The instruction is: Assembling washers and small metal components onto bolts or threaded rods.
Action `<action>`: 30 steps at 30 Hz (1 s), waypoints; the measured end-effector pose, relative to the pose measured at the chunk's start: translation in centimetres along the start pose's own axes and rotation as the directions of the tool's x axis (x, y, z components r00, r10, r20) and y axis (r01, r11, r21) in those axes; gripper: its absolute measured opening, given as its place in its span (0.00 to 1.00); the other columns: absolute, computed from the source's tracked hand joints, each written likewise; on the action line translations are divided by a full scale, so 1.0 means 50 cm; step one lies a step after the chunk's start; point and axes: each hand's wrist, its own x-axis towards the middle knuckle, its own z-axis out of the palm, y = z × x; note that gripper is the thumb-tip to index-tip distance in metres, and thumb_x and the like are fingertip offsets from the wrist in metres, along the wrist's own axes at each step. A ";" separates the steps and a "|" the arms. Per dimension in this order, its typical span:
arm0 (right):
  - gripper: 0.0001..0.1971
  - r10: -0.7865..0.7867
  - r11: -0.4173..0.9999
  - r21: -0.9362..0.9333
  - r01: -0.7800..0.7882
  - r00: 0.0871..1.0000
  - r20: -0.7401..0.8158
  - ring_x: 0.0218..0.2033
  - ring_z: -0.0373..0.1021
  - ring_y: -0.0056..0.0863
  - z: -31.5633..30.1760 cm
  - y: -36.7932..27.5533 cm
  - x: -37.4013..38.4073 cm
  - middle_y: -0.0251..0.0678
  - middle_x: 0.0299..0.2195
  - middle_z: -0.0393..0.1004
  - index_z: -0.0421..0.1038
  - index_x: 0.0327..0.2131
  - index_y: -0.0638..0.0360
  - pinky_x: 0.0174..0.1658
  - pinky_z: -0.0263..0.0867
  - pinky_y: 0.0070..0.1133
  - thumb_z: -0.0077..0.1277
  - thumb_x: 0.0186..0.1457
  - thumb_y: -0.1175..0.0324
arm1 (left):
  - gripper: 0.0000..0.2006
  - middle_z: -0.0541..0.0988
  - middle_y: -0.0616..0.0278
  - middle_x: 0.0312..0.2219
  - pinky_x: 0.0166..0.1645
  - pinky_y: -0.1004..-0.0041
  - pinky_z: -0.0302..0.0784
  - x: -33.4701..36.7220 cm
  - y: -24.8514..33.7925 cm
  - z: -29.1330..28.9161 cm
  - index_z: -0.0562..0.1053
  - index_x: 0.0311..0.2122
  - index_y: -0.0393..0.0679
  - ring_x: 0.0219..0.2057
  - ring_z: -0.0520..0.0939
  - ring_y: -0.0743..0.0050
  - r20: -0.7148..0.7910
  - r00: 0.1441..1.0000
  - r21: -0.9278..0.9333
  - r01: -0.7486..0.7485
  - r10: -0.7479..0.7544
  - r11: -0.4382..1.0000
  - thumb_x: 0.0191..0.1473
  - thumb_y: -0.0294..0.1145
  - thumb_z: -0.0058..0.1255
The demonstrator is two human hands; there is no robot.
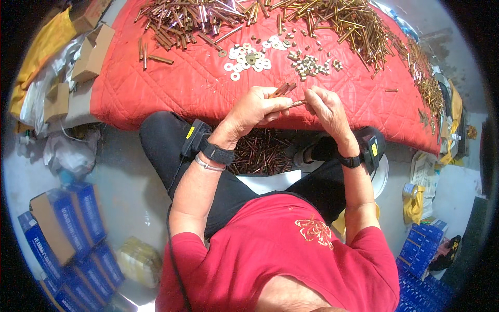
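Running crosswise between the left hand (260,106) and right hand (325,106), a thin metallic rod (297,103) is sitting close to both. The left is curling around coppery tubes (283,90) while pinching it; the right's bunched fingertips are gripping its other end. Flat washers (248,58) and stubby fittings (309,66) are lying beyond on quilted cloth (182,88).

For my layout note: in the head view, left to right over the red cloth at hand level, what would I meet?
Left hand, slim metal piece, right hand, lone small rod, heap of slender metal pieces.
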 end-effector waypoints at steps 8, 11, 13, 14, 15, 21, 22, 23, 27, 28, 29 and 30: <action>0.13 -0.124 0.930 0.293 0.224 0.938 -0.324 0.27 0.60 0.15 0.047 -0.024 0.013 0.28 0.25 0.64 0.65 0.46 0.60 0.30 0.60 0.15 0.39 0.58 0.74 | 0.11 0.65 0.77 0.14 0.14 0.88 0.50 0.014 -0.013 -0.006 0.70 0.27 0.42 0.12 0.59 0.94 -0.028 0.998 -0.233 0.051 -0.059 0.971 0.52 0.39 0.49; 0.17 -0.174 0.956 0.186 0.228 0.948 -0.267 0.27 0.60 0.14 0.043 -0.012 0.019 0.28 0.26 0.63 0.62 0.50 0.59 0.31 0.60 0.14 0.41 0.56 0.79 | 0.10 0.66 0.77 0.15 0.14 0.88 0.51 0.012 -0.009 0.002 0.70 0.28 0.42 0.12 0.60 0.94 0.005 0.998 -0.271 0.055 -0.055 0.961 0.53 0.38 0.49; 0.18 -0.174 0.967 0.137 0.214 0.950 -0.258 0.27 0.60 0.14 0.036 -0.024 0.021 0.27 0.26 0.64 0.63 0.49 0.58 0.30 0.60 0.14 0.43 0.54 0.80 | 0.10 0.67 0.77 0.15 0.14 0.89 0.51 0.014 -0.017 0.001 0.70 0.28 0.42 0.12 0.60 0.94 -0.006 0.999 -0.266 0.043 -0.047 0.963 0.53 0.37 0.49; 0.19 -0.055 0.986 0.145 0.088 0.975 -0.215 0.27 0.60 0.14 0.035 -0.031 0.022 0.27 0.26 0.64 0.63 0.50 0.58 0.31 0.60 0.14 0.42 0.54 0.80 | 0.09 0.68 0.76 0.16 0.14 0.89 0.51 0.015 -0.022 -0.001 0.70 0.29 0.42 0.12 0.61 0.94 -0.018 0.999 -0.263 0.032 -0.038 0.964 0.53 0.37 0.50; 0.19 0.067 0.989 0.145 -0.041 0.983 -0.173 0.28 0.61 0.14 0.033 -0.035 0.022 0.27 0.27 0.64 0.62 0.51 0.58 0.31 0.60 0.14 0.42 0.54 0.80 | 0.09 0.68 0.76 0.16 0.14 0.89 0.51 0.016 -0.024 -0.002 0.70 0.29 0.42 0.12 0.61 0.94 -0.016 0.999 -0.263 0.031 -0.037 0.964 0.53 0.37 0.50; 0.18 -0.227 0.938 0.142 0.315 0.872 -0.434 0.22 0.61 0.12 0.058 -0.010 0.034 0.25 0.20 0.63 0.64 0.51 0.55 0.26 0.61 0.14 0.45 0.56 0.74 | 0.09 0.70 0.74 0.19 0.14 0.89 0.52 0.019 -0.017 -0.003 0.70 0.29 0.41 0.12 0.61 0.94 -0.032 0.999 -0.281 0.030 -0.040 0.959 0.53 0.36 0.49; 0.17 -0.232 0.926 0.186 0.329 0.884 -0.407 0.22 0.61 0.14 0.062 -0.017 0.030 0.25 0.20 0.63 0.64 0.51 0.55 0.27 0.61 0.14 0.44 0.57 0.72 | 0.09 0.70 0.74 0.19 0.14 0.89 0.52 0.018 -0.018 -0.005 0.70 0.29 0.41 0.12 0.61 0.95 -0.020 0.999 -0.283 0.031 -0.038 0.959 0.53 0.36 0.49; 0.17 -0.233 0.925 0.188 0.329 0.884 -0.405 0.22 0.61 0.14 0.056 -0.024 0.028 0.25 0.20 0.63 0.64 0.51 0.55 0.27 0.61 0.14 0.44 0.57 0.72 | 0.09 0.70 0.74 0.19 0.13 0.89 0.52 0.017 -0.020 -0.006 0.70 0.29 0.41 0.12 0.61 0.95 -0.007 0.999 -0.286 0.033 -0.036 0.958 0.53 0.36 0.49; 0.16 0.043 0.981 0.194 -0.005 0.981 -0.189 0.23 0.61 0.15 0.042 -0.020 0.022 0.27 0.22 0.64 0.64 0.49 0.57 0.28 0.60 0.14 0.44 0.57 0.72 | 0.09 0.70 0.74 0.18 0.13 0.89 0.52 0.014 -0.025 -0.005 0.70 0.30 0.40 0.12 0.61 0.95 0.044 0.998 -0.313 0.056 -0.044 0.948 0.53 0.36 0.49; 0.15 -0.038 0.975 0.200 0.097 0.959 -0.279 0.22 0.61 0.14 0.047 -0.019 0.023 0.27 0.21 0.64 0.65 0.49 0.57 0.27 0.59 0.14 0.45 0.57 0.72 | 0.09 0.70 0.74 0.18 0.13 0.89 0.52 0.017 -0.024 -0.004 0.70 0.29 0.40 0.12 0.61 0.95 0.011 0.999 -0.305 0.042 -0.041 0.951 0.53 0.36 0.49; 0.15 -0.116 0.960 0.197 0.199 0.923 -0.368 0.21 0.60 0.13 0.049 -0.020 0.023 0.26 0.20 0.63 0.65 0.49 0.56 0.25 0.59 0.14 0.45 0.57 0.72 | 0.09 0.69 0.74 0.17 0.13 0.89 0.51 0.018 -0.022 -0.003 0.70 0.29 0.40 0.12 0.60 0.95 -0.022 0.999 -0.296 0.029 -0.037 0.955 0.53 0.36 0.49; 0.15 -0.117 0.960 0.196 0.200 0.923 -0.367 0.21 0.60 0.13 0.048 -0.020 0.021 0.26 0.20 0.63 0.65 0.49 0.56 0.25 0.59 0.14 0.45 0.57 0.72 | 0.09 0.69 0.74 0.17 0.13 0.89 0.51 0.017 -0.021 -0.003 0.70 0.29 0.40 0.12 0.60 0.95 -0.023 0.999 -0.297 0.028 -0.037 0.955 0.53 0.36 0.49</action>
